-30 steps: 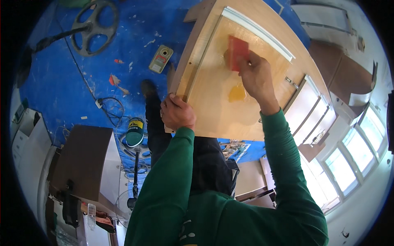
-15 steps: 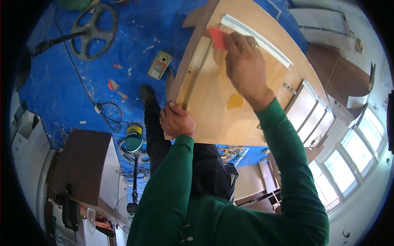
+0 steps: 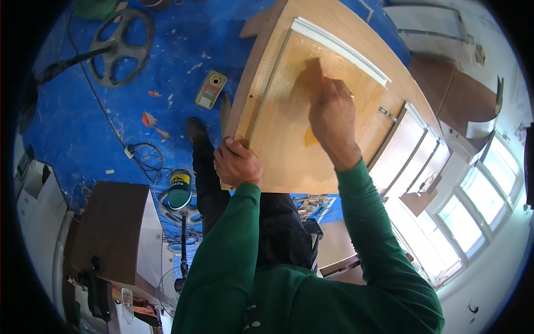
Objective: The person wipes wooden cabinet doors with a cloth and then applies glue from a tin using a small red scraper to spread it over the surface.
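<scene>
A wooden cabinet piece lies before me, its pale panel facing up. My right hand is closed on a flat spreader, which looks brownish now and is held against the panel. Amber glue shows as a small puddle beside my right wrist, partly covered by it. A wet, shiny film spreads over the far part of the panel. At the near left corner, my left hand is wrapped round the cabinet's edge. Along the panel's far side runs a white metal strip.
On the blue floor covering are a yellowish-green box-shaped device, a green can, a cable and scraps. A wheel-shaped base stands at the far left. A brown cabinet sits to my left; windows are at right.
My right hand has moved nearer and slightly left, with the spreader now farther in from the panel's far left corner. My left hand keeps its hold.
</scene>
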A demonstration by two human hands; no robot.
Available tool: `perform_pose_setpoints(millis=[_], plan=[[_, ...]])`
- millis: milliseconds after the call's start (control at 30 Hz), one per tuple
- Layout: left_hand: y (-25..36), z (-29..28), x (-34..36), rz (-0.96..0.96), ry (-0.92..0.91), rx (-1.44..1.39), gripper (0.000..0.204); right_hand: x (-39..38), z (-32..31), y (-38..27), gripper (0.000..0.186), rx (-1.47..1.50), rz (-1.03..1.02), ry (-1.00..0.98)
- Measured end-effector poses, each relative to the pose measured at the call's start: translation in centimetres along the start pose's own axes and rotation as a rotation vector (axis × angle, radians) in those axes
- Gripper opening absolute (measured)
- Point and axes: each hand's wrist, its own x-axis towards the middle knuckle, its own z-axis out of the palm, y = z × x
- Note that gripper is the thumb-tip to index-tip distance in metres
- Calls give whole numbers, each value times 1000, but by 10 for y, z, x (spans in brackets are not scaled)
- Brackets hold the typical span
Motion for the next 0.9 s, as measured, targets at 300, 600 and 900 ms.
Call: perform_pose_setpoints(millis=[300, 600, 900], plan=[[2, -4, 4, -55, -77, 20, 54, 45, -9, -10, 36, -145, -374, 107], [2, -1, 3, -26, -23, 14, 55, 53, 21, -9, 51, -287, -418, 174], [9, -7, 2, -57, -51, 14, 55, 56, 24, -2, 50, -330, -419, 197]])
